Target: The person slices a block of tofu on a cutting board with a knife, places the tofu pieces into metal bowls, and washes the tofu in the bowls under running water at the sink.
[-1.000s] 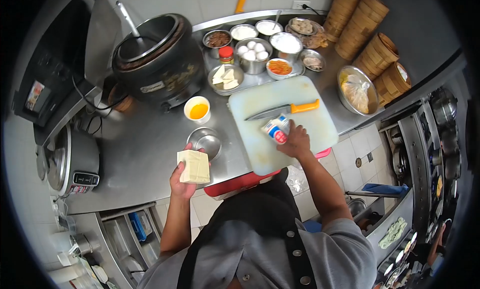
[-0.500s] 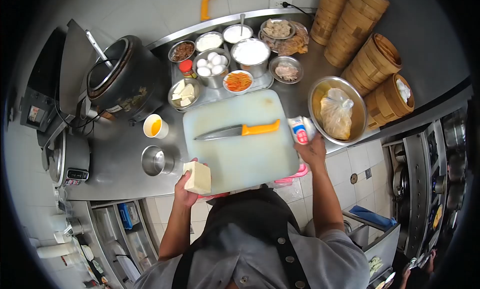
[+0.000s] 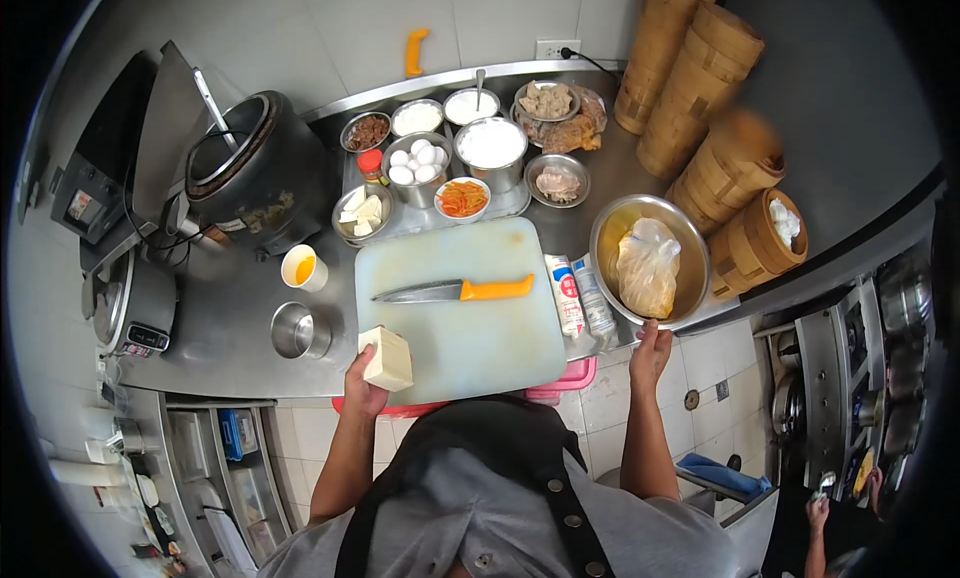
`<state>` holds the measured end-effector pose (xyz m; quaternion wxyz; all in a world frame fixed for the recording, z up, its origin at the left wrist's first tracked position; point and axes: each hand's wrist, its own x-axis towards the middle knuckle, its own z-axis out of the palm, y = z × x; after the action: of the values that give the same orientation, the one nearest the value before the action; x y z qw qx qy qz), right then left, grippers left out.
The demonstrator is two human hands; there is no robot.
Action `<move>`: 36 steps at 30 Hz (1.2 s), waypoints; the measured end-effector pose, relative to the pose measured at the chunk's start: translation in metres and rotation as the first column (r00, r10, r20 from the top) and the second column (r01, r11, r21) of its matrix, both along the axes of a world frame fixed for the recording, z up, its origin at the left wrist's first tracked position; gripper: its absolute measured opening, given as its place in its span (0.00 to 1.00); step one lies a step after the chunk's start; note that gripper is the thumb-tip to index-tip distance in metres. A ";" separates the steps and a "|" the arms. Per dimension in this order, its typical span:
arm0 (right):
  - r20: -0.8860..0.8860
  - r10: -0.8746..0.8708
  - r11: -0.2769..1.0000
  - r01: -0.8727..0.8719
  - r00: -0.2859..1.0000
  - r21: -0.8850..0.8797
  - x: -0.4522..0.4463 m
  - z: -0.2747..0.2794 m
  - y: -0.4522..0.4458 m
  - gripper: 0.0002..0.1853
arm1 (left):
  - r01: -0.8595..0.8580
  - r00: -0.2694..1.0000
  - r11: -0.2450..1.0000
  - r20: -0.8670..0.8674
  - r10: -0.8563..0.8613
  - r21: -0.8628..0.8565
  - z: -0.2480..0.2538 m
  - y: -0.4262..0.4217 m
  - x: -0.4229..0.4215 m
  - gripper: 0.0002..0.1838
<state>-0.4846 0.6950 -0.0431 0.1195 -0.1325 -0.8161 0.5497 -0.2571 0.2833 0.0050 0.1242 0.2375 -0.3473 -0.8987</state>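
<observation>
My left hand (image 3: 364, 383) is closed around a pale cream tofu block (image 3: 386, 359), held over the near left corner of the white cutting board (image 3: 460, 348). On the board lies a knife (image 3: 455, 290) with an orange handle, its blade pointing left. My right hand (image 3: 652, 350) has its fingers pinched at the near rim of a metal bowl (image 3: 606, 228), which contains a knotted clear plastic bag (image 3: 648, 268) with something orange-yellow at its bottom. Between the board and the bowl are a white tube-shaped package (image 3: 564, 296) with a red and blue label and a greyer package (image 3: 594, 300).
Behind the board, a tray (image 3: 512, 206) carries eggs (image 3: 418, 162), carrot strips (image 3: 462, 198) and several bowls. Bamboo steamers (image 3: 690, 98) stand at the right. On the left are a paper cup (image 3: 304, 268), a metal cup (image 3: 299, 330) and a large black pot (image 3: 240, 168). Another person's hand (image 3: 818, 513) shows lower right.
My right hand has left the labelled packages and moved to the near rim of the metal bowl. My left hand still holds the tofu block. The view has shifted slightly.
</observation>
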 end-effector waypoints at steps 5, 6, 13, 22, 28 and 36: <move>0.149 -0.070 0.985 0.044 0.986 0.169 -0.029 0.006 -0.016 0.30 | 0.042 0.998 0.998 0.055 -0.044 0.042 -0.015 -0.012 0.002 0.29; 0.175 -0.080 0.950 0.022 0.981 0.313 -0.024 0.030 -0.026 0.31 | 0.073 0.996 0.996 0.045 -0.075 0.050 -0.014 -0.012 0.001 0.29; -0.295 0.580 0.758 -0.369 0.760 0.538 0.022 0.047 -0.147 0.28 | 0.255 0.946 0.939 -0.259 -0.193 0.232 0.002 -0.014 -0.008 0.38; 0.058 0.789 0.354 -0.530 0.611 0.770 0.005 -0.033 -0.226 0.14 | 0.519 0.841 0.813 -0.326 -0.431 0.264 -0.019 -0.023 -0.011 0.51; 0.364 0.754 0.281 -0.770 0.547 0.573 0.056 0.046 -0.165 0.22 | 0.621 0.780 0.757 -0.265 -0.567 0.206 -0.018 -0.028 -0.020 0.51; 0.163 0.666 0.734 -0.678 0.728 0.027 0.102 0.037 -0.176 0.23 | 0.630 0.776 0.716 -0.282 -0.564 0.300 -0.007 -0.030 -0.045 0.52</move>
<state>-0.3823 0.5186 -0.0064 -0.1408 0.1383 -0.8374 0.5097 -0.3017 0.2536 -0.0017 -0.1924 0.0539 -0.2133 -0.9563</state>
